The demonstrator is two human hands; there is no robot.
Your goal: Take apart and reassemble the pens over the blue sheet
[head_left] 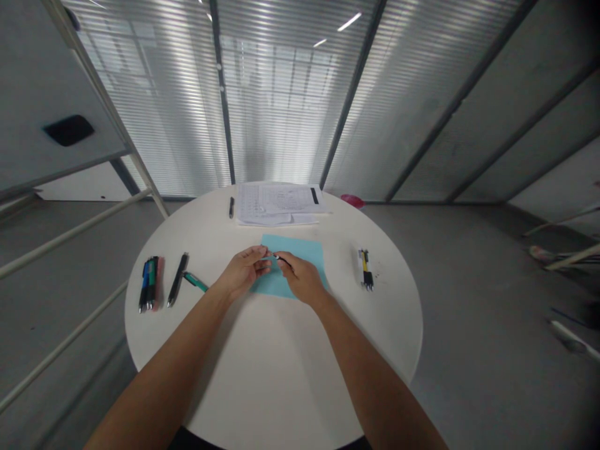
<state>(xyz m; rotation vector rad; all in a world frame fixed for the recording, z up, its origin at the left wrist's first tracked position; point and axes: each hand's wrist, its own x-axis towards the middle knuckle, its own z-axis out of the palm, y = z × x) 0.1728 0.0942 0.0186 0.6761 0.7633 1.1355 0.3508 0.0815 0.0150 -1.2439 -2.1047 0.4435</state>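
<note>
Both hands meet above a light-blue sheet on a round white table. My right hand is closed around a dark, slim pen, whose tip points left; part of it is hidden by the fingers. Just left of that tip, my left hand pinches thumb and forefinger together on something too small to make out, its other fingers loosely curled. A green pen piece lies near my left forearm, beside a black pen.
Several blue, green and reddish pens lie side by side at the table's left. Black and yellow pen pieces are grouped at the right. Printed papers lie at the far side, with a dark pen beside them. A white metal frame stands left.
</note>
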